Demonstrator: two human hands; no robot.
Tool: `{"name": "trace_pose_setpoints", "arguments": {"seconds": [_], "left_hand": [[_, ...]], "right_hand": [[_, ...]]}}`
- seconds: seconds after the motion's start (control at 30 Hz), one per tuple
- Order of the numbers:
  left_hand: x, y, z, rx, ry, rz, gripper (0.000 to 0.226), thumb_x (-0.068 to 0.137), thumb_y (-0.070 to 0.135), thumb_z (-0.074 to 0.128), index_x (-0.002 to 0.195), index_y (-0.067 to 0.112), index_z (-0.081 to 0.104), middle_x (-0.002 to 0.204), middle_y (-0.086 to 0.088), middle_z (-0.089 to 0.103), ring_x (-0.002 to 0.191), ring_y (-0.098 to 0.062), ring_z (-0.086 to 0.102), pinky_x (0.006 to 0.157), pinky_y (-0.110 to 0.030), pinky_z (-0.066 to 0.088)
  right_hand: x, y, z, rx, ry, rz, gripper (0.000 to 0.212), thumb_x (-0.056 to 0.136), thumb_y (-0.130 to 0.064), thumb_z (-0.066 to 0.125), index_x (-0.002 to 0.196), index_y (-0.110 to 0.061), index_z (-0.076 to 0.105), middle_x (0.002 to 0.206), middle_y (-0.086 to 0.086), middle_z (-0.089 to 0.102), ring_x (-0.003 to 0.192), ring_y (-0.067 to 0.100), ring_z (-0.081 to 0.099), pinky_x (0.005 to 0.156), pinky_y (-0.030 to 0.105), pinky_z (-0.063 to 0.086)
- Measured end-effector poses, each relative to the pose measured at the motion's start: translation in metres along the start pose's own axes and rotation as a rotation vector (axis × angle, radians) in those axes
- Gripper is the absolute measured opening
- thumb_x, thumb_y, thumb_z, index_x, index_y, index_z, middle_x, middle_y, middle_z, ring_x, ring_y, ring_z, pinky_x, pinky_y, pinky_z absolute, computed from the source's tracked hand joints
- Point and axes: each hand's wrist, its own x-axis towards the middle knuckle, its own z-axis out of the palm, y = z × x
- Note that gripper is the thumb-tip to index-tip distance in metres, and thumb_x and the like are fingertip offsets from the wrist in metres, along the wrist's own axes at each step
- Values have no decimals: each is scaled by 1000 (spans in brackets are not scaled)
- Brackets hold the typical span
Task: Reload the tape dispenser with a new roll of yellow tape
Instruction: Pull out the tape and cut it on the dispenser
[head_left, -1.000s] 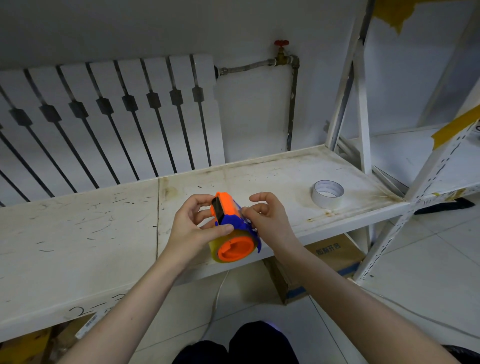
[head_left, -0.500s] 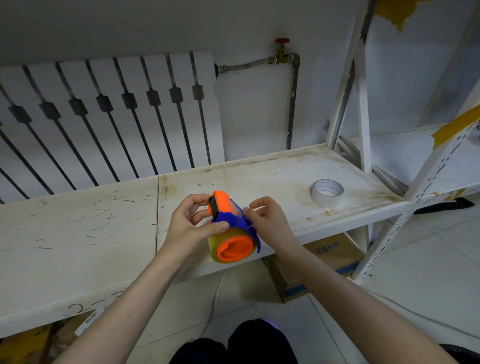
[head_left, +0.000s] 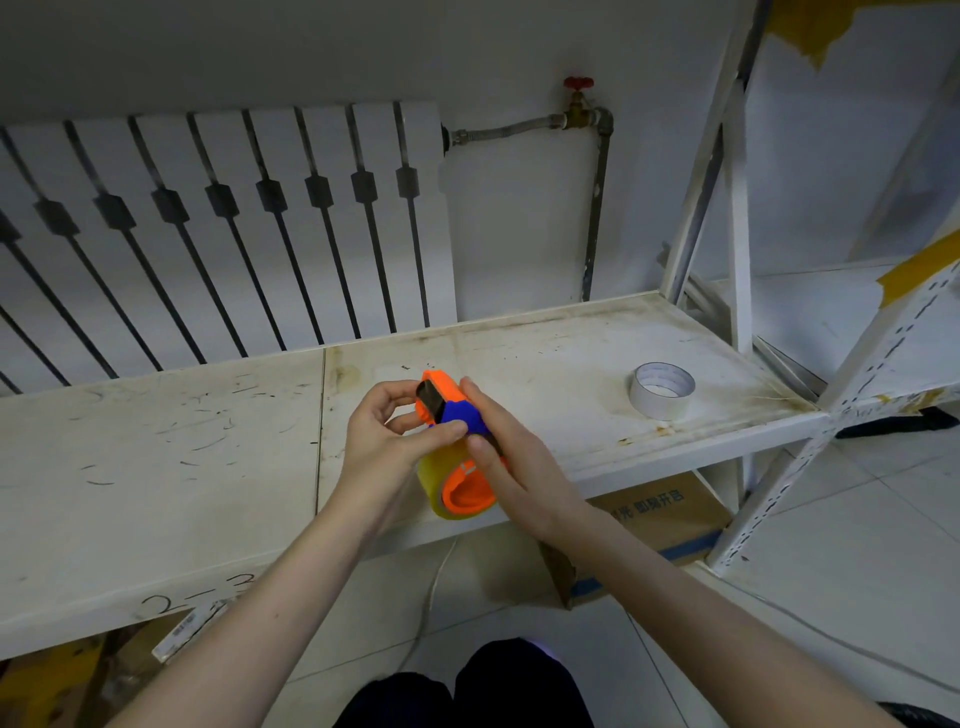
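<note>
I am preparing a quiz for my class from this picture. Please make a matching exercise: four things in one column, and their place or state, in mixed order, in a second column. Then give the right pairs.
Things:
1. tape dispenser
2. white tape roll
3. cardboard box
4. red valve

Places:
A. on the floor under the shelf
B. lying flat on the shelf, at the right
C. on the pipe at the wall
D. held between the left hand and the right hand

Pairs: 1-D, 2-B, 3-A, 4-C

storeroom, scuffed metal shelving (head_left: 156, 467), radiator (head_left: 223, 234), cardboard box (head_left: 660, 519)
</note>
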Motion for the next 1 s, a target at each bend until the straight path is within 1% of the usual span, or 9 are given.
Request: {"name": "trace_pose_setpoints", "arguments": {"seconds": [0.2,0.33,0.43,0.5,0.63,0.73,0.8,0.9,1.0], "left_hand": [[-5,3,7,-52,114,-62,47,65,3,81,107,8,61,104,-3,65,86,-19,67,66,-27,51],[-7,4,15,-84,176,-108,51,64,5,83,110,5,59,101,-1,63,82,-16,66,50,-18,50],[-7,7,24,-71,232,-128,53,60,12,86,106,8,60,100,-3,64,84,-19,67,57,-24,49],[-6,8,28,-40,257,-142,54,57,16,88,103,10,61,99,-4,66,83,-17,67,61,-28,50],[-2,9,28,-53,274,-182,56,56,17,89,104,9,60,99,-12,67,83,-20,69,62,-29,52],[-1,9,26,-42,241,-219,53,61,16,86,105,8,58,86,-5,63,75,-16,66,60,-28,52],[2,9,24,-17,211,-258,46,63,17,85,101,11,59,85,-4,63,76,-16,66,66,-31,56],[7,9,18,-50,204,-320,42,65,19,84,101,9,64,89,-9,70,77,-20,68,69,-33,57],[14,9,11,-133,231,-381,39,67,22,82,97,8,61,89,-10,70,82,-24,69,69,-33,57]], "right_hand": [[-4,22,-5,-71,14,102,60,87,-60,40,138,-28,39,131,-7,56,115,9,54,95,41,51],[-5,14,-7,-191,-7,101,92,61,-71,62,138,-30,32,133,-9,51,116,11,52,94,38,50],[-5,15,2,-228,10,125,120,46,-68,74,143,-28,18,143,-7,39,127,14,43,101,41,46],[-5,18,7,-224,53,135,124,45,-64,78,144,-28,12,144,-7,36,128,13,41,100,40,47],[-5,21,12,-253,112,78,119,51,-52,81,143,-31,9,141,-7,35,125,11,42,97,35,48],[-4,22,10,-184,122,63,109,51,-47,80,138,-31,17,136,-7,38,120,10,45,93,38,51],[-4,23,7,-125,90,68,107,52,-45,80,138,-30,18,136,-7,37,121,11,43,94,40,50],[-3,24,4,-186,0,55,123,50,-57,80,143,-35,1,142,-6,25,128,11,34,101,35,45],[-3,28,4,-329,-36,35,136,44,-70,75,144,-34,-8,151,-4,14,138,15,24,107,42,39]]}}
